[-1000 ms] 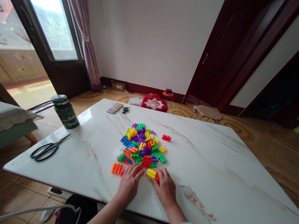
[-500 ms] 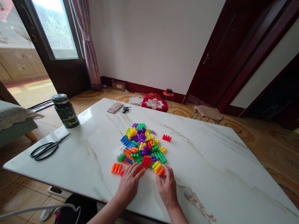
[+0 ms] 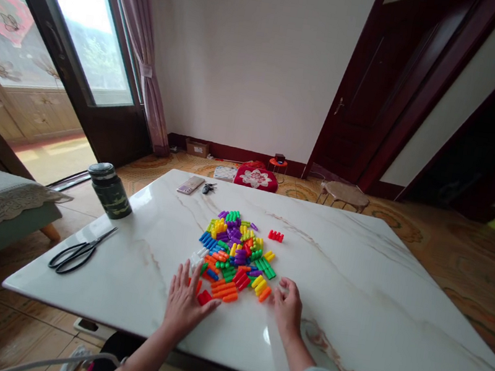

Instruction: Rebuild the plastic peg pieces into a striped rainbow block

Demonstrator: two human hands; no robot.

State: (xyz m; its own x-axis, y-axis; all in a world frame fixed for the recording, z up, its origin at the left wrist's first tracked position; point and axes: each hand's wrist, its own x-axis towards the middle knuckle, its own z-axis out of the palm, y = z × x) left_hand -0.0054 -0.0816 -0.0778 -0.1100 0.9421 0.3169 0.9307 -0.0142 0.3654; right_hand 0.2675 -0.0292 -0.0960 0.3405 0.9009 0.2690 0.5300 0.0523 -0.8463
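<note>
A heap of colourful plastic toy blocks (image 3: 233,233) lies on the white marble-look table (image 3: 127,292). My left hand (image 3: 185,304) is spread with its fingers apart over the heap's near left edge, partly covering orange and red blocks. Beside its thumb lie orange blocks (image 3: 225,290) and a red block (image 3: 204,297). On the heap's near right side, my right hand (image 3: 288,308) has loosely bent fingers apart from each other, with nothing visible in them. Close to its fingertips are yellow and orange blocks (image 3: 261,288). One red block (image 3: 276,236) sits apart at the far right.
Black-handled scissors (image 3: 76,255) lie at the table's left, near a dark green flask (image 3: 110,192). A phone (image 3: 190,184) and keys (image 3: 208,188) rest near the far edge. Beyond the table stand a red cushioned seat (image 3: 256,178) and a round stool (image 3: 344,194).
My left hand has moved left, off the orange blocks and onto the heap's left edge, its fingers spreading. My right hand has drawn slightly right, away from the yellow and orange blocks.
</note>
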